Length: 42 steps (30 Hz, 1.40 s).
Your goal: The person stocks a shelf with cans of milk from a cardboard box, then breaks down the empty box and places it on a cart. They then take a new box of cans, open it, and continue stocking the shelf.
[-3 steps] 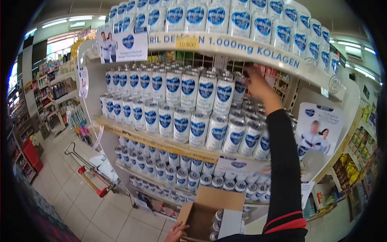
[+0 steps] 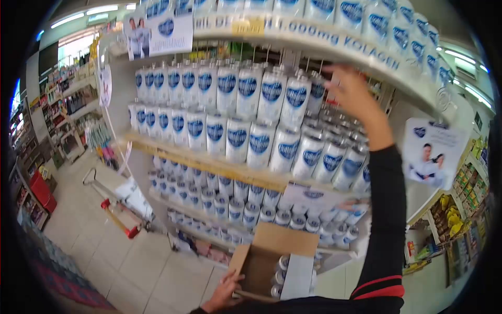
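Note:
White cans with blue heart labels stand stacked in two layers on the middle shelf. My right hand, in a black sleeve with red trim, is raised at the right end of the upper layer. Its fingers are stretched out beside a can at the back, with nothing visible in them. Low down, my left hand grips the left side of an open cardboard box. Several cans lie inside the box along its right side.
More cans fill the top shelf above and the lower shelves. A printed sign hangs at the shelf's right side. A trolley with a red and yellow handle stands on the tiled floor at left.
My right hand has drawn slightly to the right, away from the back can. The view has tilted a little, shifting the shelves upward. My left hand remains on the box.

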### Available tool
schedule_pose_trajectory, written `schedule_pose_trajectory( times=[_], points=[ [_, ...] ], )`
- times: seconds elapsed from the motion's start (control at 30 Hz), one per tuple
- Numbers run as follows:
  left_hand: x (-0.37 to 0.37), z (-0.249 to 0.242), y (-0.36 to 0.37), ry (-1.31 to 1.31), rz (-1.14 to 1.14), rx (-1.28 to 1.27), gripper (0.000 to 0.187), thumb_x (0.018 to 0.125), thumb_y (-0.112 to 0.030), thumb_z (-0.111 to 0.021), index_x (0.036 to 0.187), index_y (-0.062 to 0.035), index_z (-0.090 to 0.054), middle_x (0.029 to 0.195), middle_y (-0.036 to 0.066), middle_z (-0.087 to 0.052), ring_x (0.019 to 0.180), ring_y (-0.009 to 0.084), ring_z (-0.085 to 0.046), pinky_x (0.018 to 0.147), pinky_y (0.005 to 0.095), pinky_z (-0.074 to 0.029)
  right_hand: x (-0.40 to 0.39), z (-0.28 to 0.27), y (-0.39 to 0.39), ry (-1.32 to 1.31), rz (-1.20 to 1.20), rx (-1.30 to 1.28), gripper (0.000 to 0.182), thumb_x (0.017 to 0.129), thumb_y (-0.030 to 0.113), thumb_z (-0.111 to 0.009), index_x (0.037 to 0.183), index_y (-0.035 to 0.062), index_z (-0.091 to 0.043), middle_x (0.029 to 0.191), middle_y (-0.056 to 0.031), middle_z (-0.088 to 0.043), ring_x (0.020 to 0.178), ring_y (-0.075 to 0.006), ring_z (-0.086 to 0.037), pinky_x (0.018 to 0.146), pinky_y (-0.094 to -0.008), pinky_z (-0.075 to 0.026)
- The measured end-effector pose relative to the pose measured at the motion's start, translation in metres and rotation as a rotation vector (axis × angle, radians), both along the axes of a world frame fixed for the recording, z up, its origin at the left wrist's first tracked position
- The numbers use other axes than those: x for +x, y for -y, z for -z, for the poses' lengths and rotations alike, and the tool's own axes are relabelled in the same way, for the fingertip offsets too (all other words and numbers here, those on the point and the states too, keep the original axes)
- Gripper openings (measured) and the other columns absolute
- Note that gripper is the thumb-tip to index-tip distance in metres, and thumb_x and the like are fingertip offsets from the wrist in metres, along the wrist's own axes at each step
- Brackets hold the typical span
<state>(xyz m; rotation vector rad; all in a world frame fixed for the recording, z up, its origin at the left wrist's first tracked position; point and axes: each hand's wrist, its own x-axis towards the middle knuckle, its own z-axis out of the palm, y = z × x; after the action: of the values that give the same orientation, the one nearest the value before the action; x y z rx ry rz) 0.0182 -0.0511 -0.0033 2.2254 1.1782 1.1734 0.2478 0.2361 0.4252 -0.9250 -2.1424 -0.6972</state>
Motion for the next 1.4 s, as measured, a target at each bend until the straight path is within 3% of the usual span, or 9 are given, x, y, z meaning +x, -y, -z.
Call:
schedule_pose_trajectory(
  times=[0.13, 0.2, 0.33, 0.47, 0.67, 0.77, 0.87, 1.03, 1.4],
  points=[
    [-0.005, -0.001, -0.015, 0.015, -0.023, -0.017, 0.042, 0.055, -0.022, -0.077, 0.079, -0.0107, -0.044, 0.115, 0.010, -0.047, 0.115, 0.0379, -0.035, 0.092, 0.0445, -0.030, -0.011, 0.009, 0.106, 0.018, -0.255, -0.058, 0.026, 0.074, 0.007, -0.055, 0.101, 0.0053, -0.054, 0.095, -0.0125, -0.053, 0.081, -0.0285, -0.054, 0.069, -0.0321, -0.043],
    [-0.003, -0.003, -0.014, 0.046, -0.027, -0.037, 0.041, 0.054, -0.022, -0.077, 0.077, -0.0107, -0.045, 0.114, 0.009, -0.048, 0.115, 0.0368, -0.035, 0.092, 0.0436, -0.030, -0.011, 0.026, 0.146, 0.173, -0.263, 0.007, 0.031, 0.071, 0.002, -0.058, 0.101, 0.0051, -0.054, 0.094, -0.0075, -0.056, 0.078, -0.0152, -0.053, 0.057, -0.0214, -0.040],
    [-0.004, -0.006, -0.015, 0.032, -0.052, -0.008, 0.039, 0.054, -0.020, -0.077, 0.074, -0.0104, -0.045, 0.114, 0.009, -0.048, 0.114, 0.0360, -0.035, 0.092, 0.0427, -0.030, -0.014, 0.092, 0.202, 0.190, -0.322, -0.223, 0.036, 0.064, 0.008, -0.064, 0.099, 0.0070, -0.056, 0.077, -0.0076, -0.055, 0.065, -0.0251, -0.053, 0.056, -0.0328, -0.044],
    [-0.005, -0.008, -0.014, 0.035, -0.058, -0.014, 0.037, 0.054, -0.019, -0.076, 0.074, -0.0104, -0.046, 0.115, 0.009, -0.048, 0.115, 0.0353, -0.035, 0.092, 0.0426, -0.031, -0.025, 0.179, 0.202, 0.156, -0.296, -0.725, 0.025, 0.069, 0.015, -0.063, 0.092, 0.0077, -0.056, 0.076, -0.0075, -0.054, 0.071, -0.0262, -0.055, 0.060, -0.0359, -0.045],
    [-0.004, -0.004, -0.014, 0.041, -0.052, 0.001, 0.038, 0.053, -0.018, -0.076, 0.075, -0.0108, -0.046, 0.115, 0.007, -0.048, 0.115, 0.0338, -0.035, 0.091, 0.0422, -0.031, -0.050, 0.324, 0.171, 0.844, -0.009, -1.092, 0.023, 0.069, 0.023, -0.061, 0.086, 0.0077, -0.061, 0.087, -0.0079, -0.059, 0.082, -0.0256, -0.058, 0.066, -0.0379, -0.046],
    [-0.005, -0.003, -0.013, 0.044, -0.054, -0.008, 0.038, 0.052, -0.018, -0.076, 0.076, -0.0112, -0.046, 0.116, 0.006, -0.047, 0.116, 0.0333, -0.034, 0.091, 0.0429, -0.031, -0.072, 0.331, 0.168, 1.151, 0.214, -1.150, 0.024, 0.065, 0.023, -0.063, 0.083, 0.0078, -0.064, 0.090, -0.0080, -0.061, 0.084, -0.0242, -0.059, 0.066, -0.0377, -0.047],
    [-0.006, -0.002, -0.012, 0.049, -0.049, -0.020, 0.039, 0.052, -0.018, -0.076, 0.077, -0.0115, -0.046, 0.117, 0.005, -0.046, 0.117, 0.0329, -0.033, 0.092, 0.0435, -0.030, -0.083, 0.324, 0.155, 1.192, 0.220, -1.211, 0.023, 0.064, 0.023, -0.062, 0.081, 0.0083, -0.065, 0.091, -0.0075, -0.062, 0.084, -0.0236, -0.059, 0.066, -0.0387, -0.047],
    [-0.007, -0.002, -0.011, 0.069, -0.054, -0.026, 0.039, 0.052, -0.018, -0.076, 0.077, -0.0119, -0.046, 0.118, 0.004, -0.046, 0.118, 0.0325, -0.032, 0.092, 0.0433, -0.030, -0.059, 0.321, 0.137, 1.028, 0.149, -1.002, 0.013, 0.067, 0.010, -0.056, 0.075, 0.0098, -0.066, 0.081, -0.0067, -0.064, 0.078, -0.0247, -0.061, 0.063, -0.0371, -0.047],
    [-0.005, -0.001, -0.011, 0.089, -0.044, -0.030, 0.040, 0.052, -0.015, -0.075, 0.077, -0.0123, -0.044, 0.118, 0.004, -0.045, 0.118, 0.0332, -0.031, 0.092, 0.0430, -0.030, -0.033, 0.323, 0.113, 0.933, -0.055, -0.925, 0.009, 0.062, 0.007, -0.058, 0.068, 0.0132, -0.063, 0.070, -0.0053, -0.060, 0.070, -0.0231, -0.059, 0.057, -0.0355, -0.045]
  ],
)
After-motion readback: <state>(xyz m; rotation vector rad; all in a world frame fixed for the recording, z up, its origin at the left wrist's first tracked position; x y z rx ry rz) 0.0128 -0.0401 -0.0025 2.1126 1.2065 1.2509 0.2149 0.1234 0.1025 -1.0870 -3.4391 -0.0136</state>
